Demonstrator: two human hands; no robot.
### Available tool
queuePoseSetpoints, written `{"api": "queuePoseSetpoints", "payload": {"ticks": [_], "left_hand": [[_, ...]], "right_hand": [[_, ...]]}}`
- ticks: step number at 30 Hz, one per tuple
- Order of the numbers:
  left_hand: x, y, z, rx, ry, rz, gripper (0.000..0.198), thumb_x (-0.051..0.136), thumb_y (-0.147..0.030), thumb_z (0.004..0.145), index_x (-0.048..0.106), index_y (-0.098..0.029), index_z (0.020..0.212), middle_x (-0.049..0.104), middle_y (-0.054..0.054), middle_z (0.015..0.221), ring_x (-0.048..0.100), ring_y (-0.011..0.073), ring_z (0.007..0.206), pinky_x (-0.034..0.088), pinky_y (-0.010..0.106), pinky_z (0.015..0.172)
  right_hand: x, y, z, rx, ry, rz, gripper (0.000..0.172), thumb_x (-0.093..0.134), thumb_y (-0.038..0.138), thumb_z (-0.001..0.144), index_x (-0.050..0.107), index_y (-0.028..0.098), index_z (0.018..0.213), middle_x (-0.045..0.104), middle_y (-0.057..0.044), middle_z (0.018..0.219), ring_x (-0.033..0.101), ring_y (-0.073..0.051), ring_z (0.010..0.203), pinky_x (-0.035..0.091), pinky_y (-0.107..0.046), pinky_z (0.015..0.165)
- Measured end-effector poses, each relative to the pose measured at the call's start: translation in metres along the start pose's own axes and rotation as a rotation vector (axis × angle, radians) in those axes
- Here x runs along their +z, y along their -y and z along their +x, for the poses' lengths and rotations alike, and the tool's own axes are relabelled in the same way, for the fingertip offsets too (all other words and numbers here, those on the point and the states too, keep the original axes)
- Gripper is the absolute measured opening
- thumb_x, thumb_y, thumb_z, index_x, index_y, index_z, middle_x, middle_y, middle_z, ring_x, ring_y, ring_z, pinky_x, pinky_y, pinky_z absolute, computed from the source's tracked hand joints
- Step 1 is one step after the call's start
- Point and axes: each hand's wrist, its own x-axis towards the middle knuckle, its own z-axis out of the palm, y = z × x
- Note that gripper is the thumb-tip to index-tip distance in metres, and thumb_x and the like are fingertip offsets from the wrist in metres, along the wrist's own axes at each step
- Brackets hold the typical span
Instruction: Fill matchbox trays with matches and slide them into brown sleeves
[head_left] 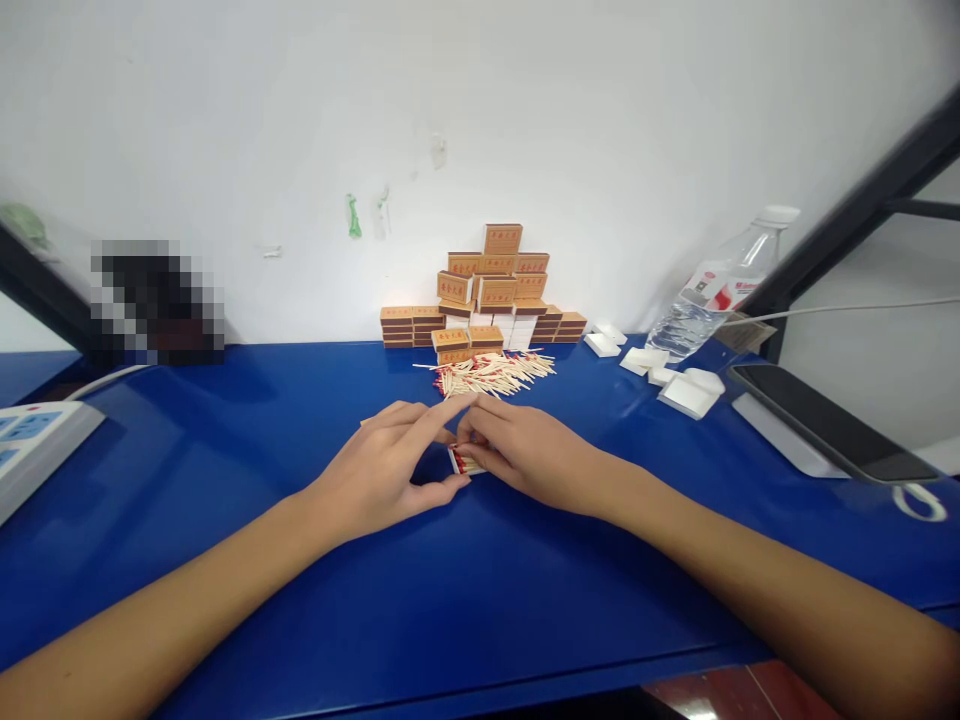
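A small white matchbox tray (pixel 451 461) with red-headed matches (pixel 466 463) in it lies on the blue table (pixel 480 600), partly hidden under my hands. My left hand (pixel 382 460) steadies the tray, its thumb at the near left edge and its index finger reaching across the far side. Over the right part of the tray, my right hand (pixel 529 445) has its thumb and bent fingers closed on matches. A sliver of orange (pixel 365 422) shows behind my left hand; the rest is hidden. Just beyond my fingertips lies a loose heap of matches (pixel 499 373).
Stacked matchboxes (pixel 499 292) stand against the wall. Several white trays (pixel 688 395) lie at the right, near a tilted water bottle (pixel 705 285) and a phone (pixel 832 420) on a white support. A power strip (pixel 45 445) sits at the left edge.
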Motion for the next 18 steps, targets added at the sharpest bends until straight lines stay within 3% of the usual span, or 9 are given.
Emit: {"api": "queuePoseSetpoints", "payload": {"ticks": [7,12,18], "left_hand": [[0.0010,0.0001,-0.0011,-0.032,-0.004,-0.012,0.084,0.074,-0.030,0.091,0.027,-0.031,0.161,0.078,0.001,0.113,0.069,0.0256,0.109,0.054,0.046,0.098],[0.0010,-0.0001,0.0002,-0.015,-0.015,-0.019,0.083,0.074,-0.029,0.092,0.027,-0.031,0.161,0.079,0.000,0.111,0.070,0.0253,0.107,0.054,0.046,0.099],[0.0016,0.0018,-0.0018,-0.046,-0.009,-0.025,0.083,0.075,-0.030,0.091,0.029,-0.031,0.160,0.079,0.001,0.113,0.070,0.0252,0.107,0.054,0.046,0.100]], "right_hand": [[-0.0042,0.0035,0.0001,0.029,0.022,-0.063,0.011,0.050,0.022,0.107,0.056,0.017,0.099,0.063,-0.008,0.104,0.062,-0.018,0.080,0.049,-0.032,0.070],[-0.0073,-0.0008,-0.0009,0.023,-0.033,-0.033,0.010,0.052,0.024,0.107,0.057,0.018,0.101,0.063,-0.008,0.104,0.062,-0.018,0.083,0.049,-0.032,0.073],[-0.0035,-0.0040,0.0001,0.019,0.016,0.026,0.011,0.053,0.021,0.106,0.059,0.018,0.098,0.063,-0.007,0.106,0.063,-0.018,0.087,0.051,-0.032,0.079]]}}
